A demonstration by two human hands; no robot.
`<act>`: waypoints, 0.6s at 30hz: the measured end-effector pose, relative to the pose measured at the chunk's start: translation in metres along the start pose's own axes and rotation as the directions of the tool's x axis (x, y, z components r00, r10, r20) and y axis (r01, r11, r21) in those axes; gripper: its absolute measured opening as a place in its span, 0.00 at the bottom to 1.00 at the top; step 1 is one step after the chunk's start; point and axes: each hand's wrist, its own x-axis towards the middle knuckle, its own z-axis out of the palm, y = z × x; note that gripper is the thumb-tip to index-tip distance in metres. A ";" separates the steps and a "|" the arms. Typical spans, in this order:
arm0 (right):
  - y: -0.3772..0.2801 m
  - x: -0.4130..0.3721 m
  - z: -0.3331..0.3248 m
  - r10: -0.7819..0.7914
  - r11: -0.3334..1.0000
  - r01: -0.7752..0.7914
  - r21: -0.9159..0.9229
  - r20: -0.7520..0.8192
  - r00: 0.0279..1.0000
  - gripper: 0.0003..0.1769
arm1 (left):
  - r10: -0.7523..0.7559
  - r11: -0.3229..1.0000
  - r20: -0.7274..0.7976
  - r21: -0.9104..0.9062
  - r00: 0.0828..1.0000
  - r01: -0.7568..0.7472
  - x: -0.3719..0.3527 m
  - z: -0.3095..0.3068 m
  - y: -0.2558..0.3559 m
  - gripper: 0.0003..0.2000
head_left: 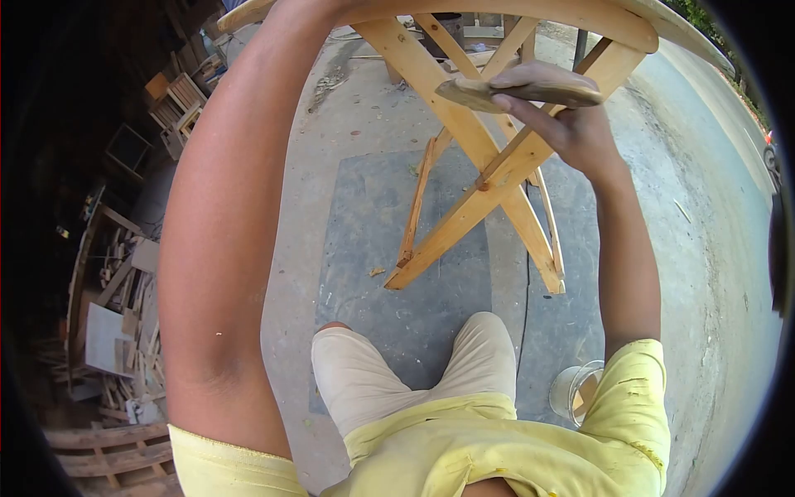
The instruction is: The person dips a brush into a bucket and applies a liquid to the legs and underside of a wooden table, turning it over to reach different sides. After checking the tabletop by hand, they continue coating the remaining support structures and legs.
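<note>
My right hand [555, 112] is closed round a flat brush-like tool [513, 93], held level in front of the crossed wooden legs [497, 178] of a folding table. The tool's wider end points left, and its bristles, if any, cannot be made out. Above the legs runs the curved wooden edge [513, 12] of the tabletop. My left arm reaches up to the tabletop at the upper left, and its hand is out of sight past the top of the view.
The legs stand on a dark grey mat [364, 240] on the concrete floor. A clear bucket [573, 393] is by my right side. Scrap wood [128, 311] and a wooden pallet [116, 455] lie at the left. A road runs along the right.
</note>
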 end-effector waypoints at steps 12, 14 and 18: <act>0.219 -0.218 -0.005 0.802 0.238 -0.079 0.968 -0.151 0.578 0.14 | -0.021 1.000 0.028 -0.022 0.999 0.022 0.014 0.013 0.002 0.37; 0.217 -0.173 0.021 0.719 0.100 -0.185 0.978 0.057 0.693 0.13 | -0.009 0.999 0.034 -0.037 0.999 0.010 0.012 0.015 0.009 0.37; 0.230 -0.097 0.047 0.760 0.251 -0.519 0.817 0.165 0.629 0.16 | 0.042 0.997 0.010 -0.062 0.999 -0.041 0.012 0.016 0.015 0.31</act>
